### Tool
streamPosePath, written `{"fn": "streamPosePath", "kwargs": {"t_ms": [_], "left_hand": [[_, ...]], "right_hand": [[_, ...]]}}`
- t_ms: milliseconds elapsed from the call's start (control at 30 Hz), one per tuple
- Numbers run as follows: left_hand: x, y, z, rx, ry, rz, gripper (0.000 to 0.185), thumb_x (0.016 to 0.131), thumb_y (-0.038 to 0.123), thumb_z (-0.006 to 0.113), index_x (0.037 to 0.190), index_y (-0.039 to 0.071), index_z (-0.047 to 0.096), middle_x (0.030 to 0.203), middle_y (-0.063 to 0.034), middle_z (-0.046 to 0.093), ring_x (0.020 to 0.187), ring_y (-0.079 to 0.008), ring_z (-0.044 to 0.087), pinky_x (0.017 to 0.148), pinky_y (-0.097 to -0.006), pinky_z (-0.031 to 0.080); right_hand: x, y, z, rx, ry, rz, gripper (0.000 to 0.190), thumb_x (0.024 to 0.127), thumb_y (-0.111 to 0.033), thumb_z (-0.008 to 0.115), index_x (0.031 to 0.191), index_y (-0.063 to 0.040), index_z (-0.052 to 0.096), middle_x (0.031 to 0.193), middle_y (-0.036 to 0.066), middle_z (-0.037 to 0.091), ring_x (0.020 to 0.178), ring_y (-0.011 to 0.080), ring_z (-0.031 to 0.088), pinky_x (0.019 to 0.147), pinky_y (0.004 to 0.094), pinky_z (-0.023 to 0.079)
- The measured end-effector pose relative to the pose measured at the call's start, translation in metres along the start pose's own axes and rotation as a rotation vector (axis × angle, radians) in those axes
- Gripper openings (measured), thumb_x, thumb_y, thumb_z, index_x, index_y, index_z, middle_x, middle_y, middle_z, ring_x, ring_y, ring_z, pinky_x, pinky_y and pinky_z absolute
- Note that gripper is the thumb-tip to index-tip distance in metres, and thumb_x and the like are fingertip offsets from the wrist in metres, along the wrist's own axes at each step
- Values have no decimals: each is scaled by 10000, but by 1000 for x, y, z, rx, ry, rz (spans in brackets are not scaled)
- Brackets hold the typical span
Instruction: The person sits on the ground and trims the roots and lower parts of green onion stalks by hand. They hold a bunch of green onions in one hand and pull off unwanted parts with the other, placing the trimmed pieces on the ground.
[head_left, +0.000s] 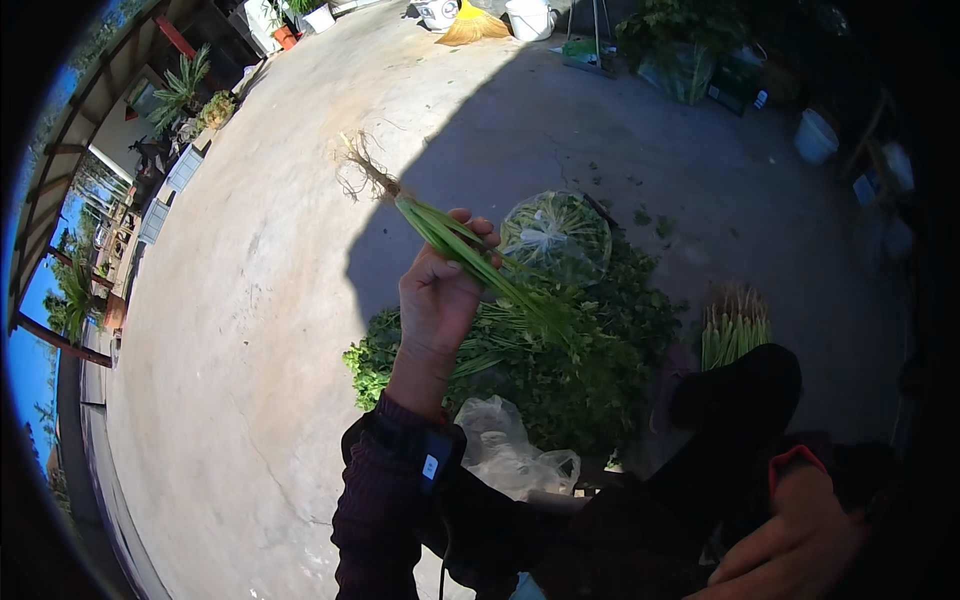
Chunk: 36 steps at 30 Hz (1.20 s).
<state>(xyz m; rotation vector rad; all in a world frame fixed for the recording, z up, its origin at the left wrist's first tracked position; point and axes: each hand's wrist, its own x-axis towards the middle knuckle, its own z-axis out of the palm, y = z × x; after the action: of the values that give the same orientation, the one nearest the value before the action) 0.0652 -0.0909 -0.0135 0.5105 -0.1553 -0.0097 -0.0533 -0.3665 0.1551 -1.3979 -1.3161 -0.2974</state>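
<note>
My left hand (442, 296) is raised before me, closed around green leafy stalks (450, 240), perhaps celery. Their tangled brown roots (371, 171) point up and left, and the leaves hang to the lower right. Below lies a broad heap of similar leafy greens (577, 375). A knotted clear plastic bag of greens (555, 236) rests at the heap's far side. My right hand (795, 532) is low at the right, in shadow beside something red-edged; its grip is unclear. A bundle of rooted stalks (735, 326) lies beyond my dark-clad leg.
A crumpled clear plastic bag (510, 450) lies close to me. White buckets (531, 19) (815, 136), a straw broom head (472, 24) and a dustpan (589, 67) stand farther off. Grey crates (184, 169) and potted plants line the left side of the concrete yard.
</note>
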Motion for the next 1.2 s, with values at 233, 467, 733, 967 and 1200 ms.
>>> {"fn": "streamPosePath", "kwargs": {"t_ms": [233, 467, 733, 967, 1200], "left_hand": [[1, -14, -4, 174, 120, 25, 292, 775, -20, 527, 1066, -3, 502, 1003, -110, 548, 959, -221, 522, 819, -373, 448], [-2, -4, -4, 256, 167, 97, 145, 890, 137, 544, 996, 39, 530, 966, -110, 574, 901, -209, 544, 770, -390, 469], [6, -8, 8, 244, 219, 143, 165, 879, 131, 557, 1007, 36, 512, 872, -73, 556, 795, -162, 546, 682, -334, 480], [-7, 3, 7, 309, 260, 174, 152, 872, 137, 573, 983, 44, 524, 822, -49, 537, 693, -131, 518, 576, -271, 435], [-7, 3, 6, 275, 260, 174, 107, 860, 127, 599, 935, 62, 558, 790, -24, 545, 669, -121, 522, 532, -269, 429]], "right_hand": [[-23, -5, 18, -184, 180, 50, 187, 575, -46, 684, 729, 14, 597, 625, 70, 578, 500, 162, 555, 428, 232, 415], [3, -16, 23, -130, 139, 280, 211, 544, -70, 726, 687, 5, 591, 573, 61, 560, 440, 160, 518, 396, 231, 379], [7, -7, -16, -43, -80, 306, 198, 642, -136, 686, 824, -68, 646, 716, 67, 608, 515, 154, 559, 480, 263, 425], [-54, 192, 17, -275, -280, 652, 228, 763, -69, 649, 975, -4, 598, 860, 94, 569, 717, 242, 586, 640, 336, 467], [-84, 232, 46, -143, -279, 674, 228, 748, -89, 680, 952, -11, 614, 831, 71, 561, 730, 201, 583, 659, 312, 468]]}}
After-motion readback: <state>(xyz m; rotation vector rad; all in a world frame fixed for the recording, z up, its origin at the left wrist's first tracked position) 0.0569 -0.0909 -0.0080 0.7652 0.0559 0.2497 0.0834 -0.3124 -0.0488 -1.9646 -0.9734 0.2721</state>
